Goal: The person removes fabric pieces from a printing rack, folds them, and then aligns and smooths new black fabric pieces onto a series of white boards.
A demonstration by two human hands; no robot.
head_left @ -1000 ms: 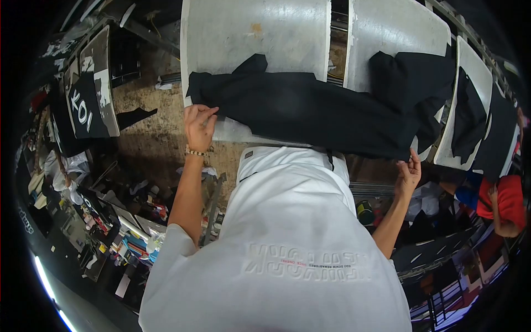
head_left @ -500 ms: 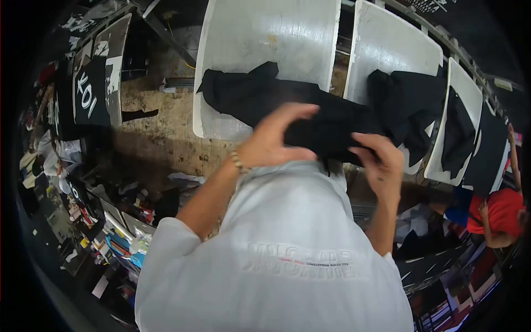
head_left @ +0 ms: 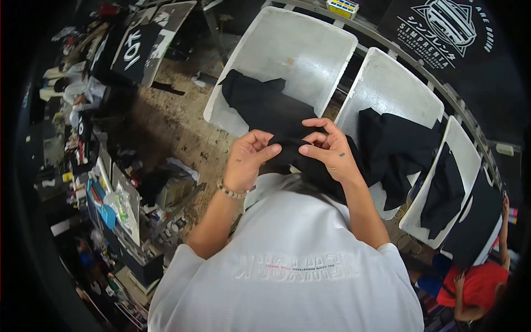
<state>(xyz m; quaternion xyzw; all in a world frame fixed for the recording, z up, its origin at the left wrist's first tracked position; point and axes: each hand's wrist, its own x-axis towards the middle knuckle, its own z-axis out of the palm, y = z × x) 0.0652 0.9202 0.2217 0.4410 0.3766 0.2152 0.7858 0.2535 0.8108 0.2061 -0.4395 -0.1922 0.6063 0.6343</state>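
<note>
Left hand (head_left: 248, 160): thumb and fingers closed together, pinching the edge of the black cloth
Right hand (head_left: 331, 152): thumb at the same edge, just beside the left one, with the fingers curled above it; whether they press on the fabric I cannot tell
Black cloth (head_left: 265, 104): lies across the lower part of the near board, its held edge raised between the hands, more of it hanging down to the right
Near board (head_left: 293, 44): pale, its far part bare
Bracelet (head_left: 231, 191): beaded, around the left wrist
Middle board (head_left: 387, 80): right of the near board, with a bunched dark garment (head_left: 395, 146) on it
Narrow board (head_left: 462, 141): farther right, with dark fabric (head_left: 445, 191) over it
Lettered cloth (head_left: 135, 52): dark with white print, well apart on the left
Person in red (head_left: 475, 288): at the lower right, one arm raised beside the last dark panel (head_left: 474, 224)
Yellow box (head_left: 343, 8): at the rail (head_left: 409, 58) beyond the boards
</note>
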